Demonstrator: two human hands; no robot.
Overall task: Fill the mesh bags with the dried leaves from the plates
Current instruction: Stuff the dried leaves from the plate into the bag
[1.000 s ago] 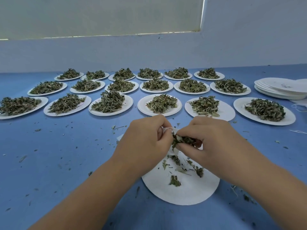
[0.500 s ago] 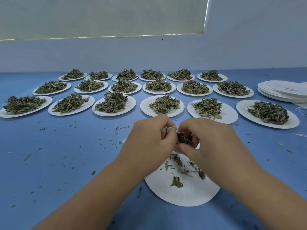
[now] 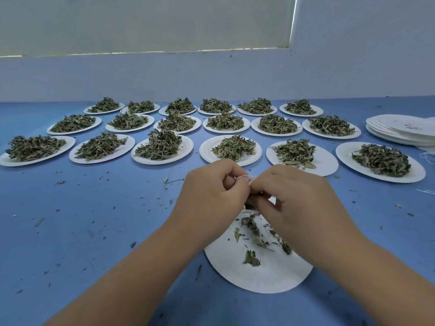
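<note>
A white paper plate (image 3: 263, 276) lies in front of me with a few dried leaves (image 3: 253, 228) scattered on it. Above its far edge my left hand (image 3: 211, 196) grips a white mesh bag (image 3: 244, 178), of which only the top rim shows between my fingers. My right hand (image 3: 296, 198) has its fingers curled against the bag's opening, pinching at it. The bag's body and any leaves in my fingers are hidden behind both hands.
Three rows of several white plates heaped with dried leaves (image 3: 162, 145) fill the blue table (image 3: 82, 220) beyond my hands. A stack of bare plates (image 3: 402, 131) sits far right, with white strings (image 3: 427, 156) nearby. Leaf crumbs dot the table.
The bunch of leaves in my right fingers has gone out of sight as that hand closed in against the bag's opening. My left hand has kept its hold.
</note>
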